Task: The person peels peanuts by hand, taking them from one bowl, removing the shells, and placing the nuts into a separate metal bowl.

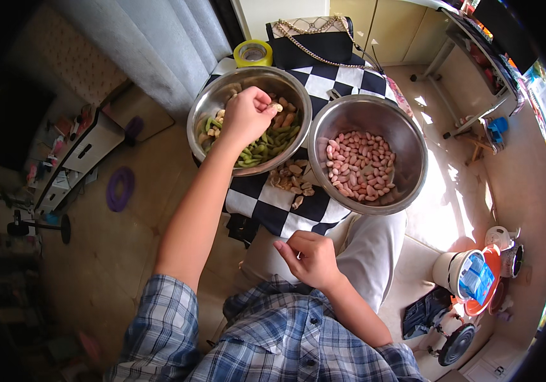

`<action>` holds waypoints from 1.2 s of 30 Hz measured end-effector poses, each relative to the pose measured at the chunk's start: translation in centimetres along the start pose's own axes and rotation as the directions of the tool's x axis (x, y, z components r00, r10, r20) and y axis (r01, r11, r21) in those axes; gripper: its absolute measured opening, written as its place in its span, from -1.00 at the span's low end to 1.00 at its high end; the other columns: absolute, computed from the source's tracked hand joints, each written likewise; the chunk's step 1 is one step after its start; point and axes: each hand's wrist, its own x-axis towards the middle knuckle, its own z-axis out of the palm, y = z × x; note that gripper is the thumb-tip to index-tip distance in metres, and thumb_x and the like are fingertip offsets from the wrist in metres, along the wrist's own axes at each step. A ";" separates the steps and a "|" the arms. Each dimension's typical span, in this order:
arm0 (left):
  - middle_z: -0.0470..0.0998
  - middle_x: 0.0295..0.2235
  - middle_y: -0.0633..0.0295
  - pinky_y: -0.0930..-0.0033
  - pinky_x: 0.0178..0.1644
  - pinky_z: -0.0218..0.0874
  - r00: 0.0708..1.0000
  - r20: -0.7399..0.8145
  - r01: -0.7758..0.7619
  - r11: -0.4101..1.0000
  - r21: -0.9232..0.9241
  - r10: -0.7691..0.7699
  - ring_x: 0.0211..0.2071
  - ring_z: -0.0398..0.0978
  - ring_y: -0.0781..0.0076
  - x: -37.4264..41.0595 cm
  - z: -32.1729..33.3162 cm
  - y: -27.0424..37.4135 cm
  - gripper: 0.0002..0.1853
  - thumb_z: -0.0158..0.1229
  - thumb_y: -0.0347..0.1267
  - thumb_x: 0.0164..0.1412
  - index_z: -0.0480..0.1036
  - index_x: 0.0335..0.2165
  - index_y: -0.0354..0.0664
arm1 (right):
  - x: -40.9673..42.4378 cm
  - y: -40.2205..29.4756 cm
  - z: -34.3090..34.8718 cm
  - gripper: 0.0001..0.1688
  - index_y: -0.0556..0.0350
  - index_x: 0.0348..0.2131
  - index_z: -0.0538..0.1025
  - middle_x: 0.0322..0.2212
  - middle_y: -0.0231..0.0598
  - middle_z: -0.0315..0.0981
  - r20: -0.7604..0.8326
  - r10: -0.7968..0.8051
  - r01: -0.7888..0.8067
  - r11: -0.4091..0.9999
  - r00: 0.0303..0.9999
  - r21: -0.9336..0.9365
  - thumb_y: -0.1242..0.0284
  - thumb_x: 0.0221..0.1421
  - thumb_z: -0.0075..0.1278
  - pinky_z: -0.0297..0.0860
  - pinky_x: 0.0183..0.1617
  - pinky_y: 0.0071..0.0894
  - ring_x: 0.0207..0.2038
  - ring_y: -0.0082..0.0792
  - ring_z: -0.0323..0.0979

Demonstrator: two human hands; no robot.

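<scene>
My left hand (249, 114) is over the left steel bowl (305, 102), its fingertips pinched on a pale peanut pod (278, 108). In that bowl lie green soybean pods (266, 148) and unshelled peanuts (286, 117). My right hand (311, 258) is curled above my lap, thumb close to the fingers; a small pale spot shows between them, too small to name. Beyond it, the right steel bowl (414, 157) holds many pink shelled peanuts (361, 164). Broken peanut shells (292, 179) lie on the checkered cloth (263, 203) between the bowls.
A roll of yellow tape (254, 52) and a black-and-beige handbag with a chain (311, 47) stand behind the bowls. A grey curtain (158, 47) hangs at the back left. A purple ring (121, 188) lies on the floor at left; buckets (450, 272) stand at right.
</scene>
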 end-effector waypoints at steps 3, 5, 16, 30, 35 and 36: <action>0.54 -0.42 0.28 0.52 -0.31 0.34 0.977 -0.045 -0.210 0.915 -0.344 0.207 -0.43 0.47 0.57 -5.6 -2.5 3.6 -0.84 0.27 -0.51 0.05 0.49 -0.34 -0.30 | 0.2 -0.9 -0.7 -0.64 0.23 -0.67 0.45 -0.71 -0.24 0.34 -0.079 0.104 -0.083 0.969 0.991 0.233 0.44 0.10 0.14 0.20 -0.65 -0.46 -0.72 -0.39 0.29; 0.54 -0.36 0.23 0.52 -0.27 0.38 0.967 0.031 -0.205 0.848 -0.489 0.252 -0.36 0.50 0.55 -10.1 -2.9 6.0 -0.81 0.26 -0.58 0.03 0.49 -0.30 -0.33 | -0.2 -0.7 -1.0 -0.75 0.25 -0.54 0.47 -0.63 -0.34 0.42 -0.168 0.200 -0.125 0.918 0.965 0.376 0.47 0.15 0.11 0.26 -0.56 -0.62 -0.65 -0.61 0.33; 0.48 -0.32 0.13 0.51 -0.25 0.32 0.913 0.194 -0.204 0.813 -0.546 0.360 -0.35 0.47 0.45 -17.9 -4.2 6.9 -0.74 0.32 -0.62 -0.08 0.52 -0.32 -0.37 | 0.4 -3.4 -3.4 -0.69 0.25 -0.09 0.36 -0.34 -0.18 0.47 0.033 0.341 -0.186 0.424 0.939 0.886 0.36 0.30 -0.09 0.23 -0.56 -0.68 -0.60 -0.61 0.29; 0.59 -0.25 0.15 0.30 -0.15 0.37 0.873 0.000 -0.407 0.726 -0.555 0.489 -0.23 0.53 0.23 -19.7 -1.6 6.5 -0.70 0.31 -0.39 0.03 0.55 -0.23 -0.32 | -0.9 -4.0 -2.4 -0.60 0.23 -0.06 0.35 -0.30 -0.24 0.42 0.005 0.318 -0.127 0.363 0.948 0.923 0.34 0.21 0.02 0.29 -0.49 -0.65 -0.50 -0.58 0.35; 0.60 -0.32 0.12 0.31 -0.19 0.37 0.872 -0.015 -0.448 0.787 -0.424 0.489 -0.29 0.54 0.20 -20.4 -1.7 7.6 -0.71 0.31 -0.44 -0.02 0.56 -0.26 -0.34 | -0.5 -3.5 -2.9 -0.14 0.38 0.10 0.26 0.05 0.09 0.29 -0.271 0.013 0.130 0.854 0.963 0.503 0.22 -0.04 0.26 0.41 -0.39 -0.60 -0.26 -0.41 0.46; 0.60 -0.34 0.12 0.31 -0.20 0.37 0.876 -0.036 -0.453 0.794 -0.405 0.481 -0.30 0.54 0.20 -20.8 -1.5 7.8 -0.71 0.31 -0.44 -0.02 0.56 -0.26 -0.34 | -0.4 -3.3 -3.0 -0.20 0.41 0.07 0.29 0.02 0.11 0.33 -0.237 -0.020 0.134 0.868 0.971 0.478 0.26 -0.01 0.24 0.44 -0.37 -0.57 -0.22 -0.36 0.48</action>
